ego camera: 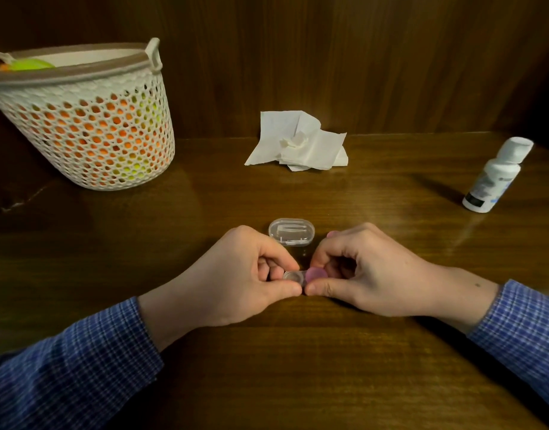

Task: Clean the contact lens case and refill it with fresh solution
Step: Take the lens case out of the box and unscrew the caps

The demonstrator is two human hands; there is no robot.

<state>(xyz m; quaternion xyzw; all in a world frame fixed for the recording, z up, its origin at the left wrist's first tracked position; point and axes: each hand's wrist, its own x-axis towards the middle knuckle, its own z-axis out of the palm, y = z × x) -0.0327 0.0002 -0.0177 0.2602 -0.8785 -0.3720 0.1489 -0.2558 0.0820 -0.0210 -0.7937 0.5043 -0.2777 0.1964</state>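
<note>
Step in hand: judged to be work on the caps of the contact lens case (301, 277); whether the pink cap (316, 274) is going on or coming off, cannot tell.
Case location: near centre of the wooden table (329, 352), held low between both hands; whether it rests on the table cannot be told.
Left hand (251, 274): fingers curled, thumb and forefinger pinching the left end of the case, where 1 clear well shows with no cap on it.
Right hand (363, 271): fingers curled, thumb and fingers pinching the pink cap on the right well.
Well contents: too small to tell whether liquid is inside.
Solution bottle (496, 175): far right, upright, white cap on, well apart from the hands.
Tissue (298, 141): crumpled, far centre, against the wooden back wall.
Clear box (292, 231): small lidded plastic box just beyond the hands; contents look like a small tool, not certain.
Basket (81, 119): far left, perforated, orange and green items inside.
Next move, judgement: if caps come off, wells need emptying and wiping with the tissue; the bottle then has to be fetched from the right and uncapped, which needs 1 hand freed.
</note>
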